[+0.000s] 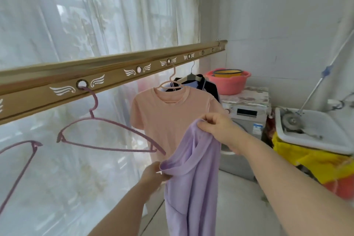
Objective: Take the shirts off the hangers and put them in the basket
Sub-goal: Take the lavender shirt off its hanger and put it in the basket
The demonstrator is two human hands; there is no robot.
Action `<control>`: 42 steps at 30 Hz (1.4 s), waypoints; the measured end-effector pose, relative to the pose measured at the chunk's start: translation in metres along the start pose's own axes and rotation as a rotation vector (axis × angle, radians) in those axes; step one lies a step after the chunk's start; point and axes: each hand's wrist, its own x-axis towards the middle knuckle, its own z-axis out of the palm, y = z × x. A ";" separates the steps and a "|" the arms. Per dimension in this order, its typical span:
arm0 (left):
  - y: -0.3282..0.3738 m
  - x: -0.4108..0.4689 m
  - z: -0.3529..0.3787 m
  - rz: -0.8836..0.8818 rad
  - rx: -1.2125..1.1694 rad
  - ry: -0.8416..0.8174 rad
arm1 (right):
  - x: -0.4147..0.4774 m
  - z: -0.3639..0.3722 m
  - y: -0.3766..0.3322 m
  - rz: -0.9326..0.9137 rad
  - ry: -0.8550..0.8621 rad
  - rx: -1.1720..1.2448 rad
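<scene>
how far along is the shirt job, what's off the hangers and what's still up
Done: two purple hangers hang bare on the rail. In hand: the purple shirt is off its hanger, gripped by the left hand and right hand, not yet in any basket. Left: the pink shirt and a dark top behind it are on hangers.

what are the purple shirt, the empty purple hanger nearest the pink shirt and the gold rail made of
The purple shirt looks like thin knit, maybe cotton: it hangs limp and folds. The empty purple hanger seems thin wire with a matte coating. The gold rail looks like metal, probably aluminium: satin sheen, punched holes.
</scene>
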 end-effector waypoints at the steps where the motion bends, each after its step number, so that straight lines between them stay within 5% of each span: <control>1: 0.010 -0.004 0.009 0.012 -0.042 0.060 | -0.006 -0.011 0.004 0.018 0.053 -0.012; 5: 0.047 -0.005 0.046 0.049 -0.091 0.238 | -0.046 -0.067 0.032 0.104 0.255 -0.053; 9: 0.089 0.000 0.072 0.174 -0.012 0.425 | -0.094 -0.107 0.047 0.228 0.153 -0.119; 13: 0.143 -0.018 0.106 0.303 0.022 0.395 | -0.128 -0.141 0.061 0.367 0.138 -0.434; 17: 0.177 -0.027 0.128 0.455 0.137 0.367 | -0.154 -0.173 0.069 0.432 0.469 -0.643; 26: 0.276 -0.072 0.140 0.808 0.465 0.494 | -0.191 -0.242 0.005 0.057 1.204 -0.394; 30: 0.293 -0.085 0.139 0.833 0.523 0.549 | -0.216 -0.265 -0.014 -0.039 1.184 -0.271; 37: 0.246 -0.065 0.151 0.827 0.723 0.119 | -0.257 -0.264 0.012 0.386 0.642 -0.100; 42: 0.227 -0.073 0.174 0.513 0.665 -0.214 | -0.259 -0.261 0.055 0.475 0.811 -0.092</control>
